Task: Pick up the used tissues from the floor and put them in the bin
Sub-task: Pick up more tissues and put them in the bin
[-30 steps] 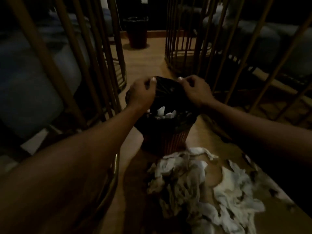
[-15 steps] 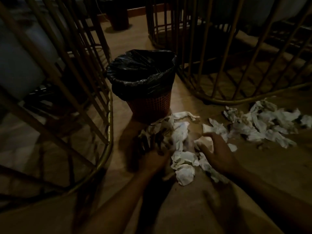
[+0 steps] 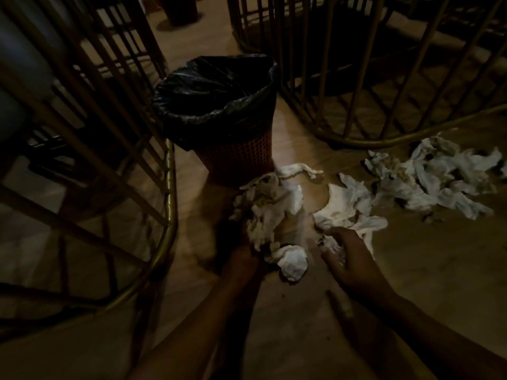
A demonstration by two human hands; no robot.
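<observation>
Crumpled matt paper tissues [image 3: 277, 212], glossy black plastic liner [image 3: 216, 97], mesh plastic bin [image 3: 238, 160], smooth wooden floor [image 3: 428, 270], shiny brass-coloured metal bars [image 3: 170, 187]

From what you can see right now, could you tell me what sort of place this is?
Probably an indoor lounge or seating area: gold wire-frame chairs stand on a wooden floor, beside a small lined bin.

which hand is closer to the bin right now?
Left. The left hand is low in the tissue pile directly in front of the bin. The right hand is at about the same depth but offset further right, on another tissue clump.
</observation>
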